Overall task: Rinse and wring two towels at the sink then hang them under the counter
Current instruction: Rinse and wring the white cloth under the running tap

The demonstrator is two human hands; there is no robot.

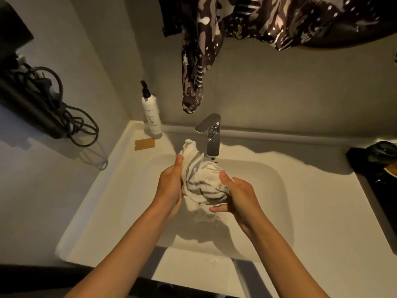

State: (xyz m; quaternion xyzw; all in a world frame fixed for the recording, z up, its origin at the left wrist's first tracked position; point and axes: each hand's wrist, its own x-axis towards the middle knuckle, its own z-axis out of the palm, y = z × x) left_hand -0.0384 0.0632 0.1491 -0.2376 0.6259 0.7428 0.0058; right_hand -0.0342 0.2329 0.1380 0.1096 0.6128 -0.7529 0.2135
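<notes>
Both hands hold one bunched white towel over the basin of the sink, just in front of the tap. The left hand presses against the towel's left side with its thumb up along the cloth; the rest of its fingers are hidden behind the bundle, so how tightly they close cannot be told. The right hand wraps the towel's right side, thumb on top and fingers curled under the lower fold. The cloth shows twisted ridges running between the hands, and one end sticks up toward the tap.

No stream of water is visible from the spout, so this looks like the wringing of the first towel rather than its rinsing, though the dim light makes that uncertain. Only one towel is in sight; the second is nowhere in view, and neither is the hanging place under the counter. By that reading the task is early: one towel partly wrung, the other yet to be rinsed and wrung, and both yet to be hung.

At the back left corner of the counter stand a pump bottle and a small tan card. Patterned cloth hangs above the tap.
</notes>
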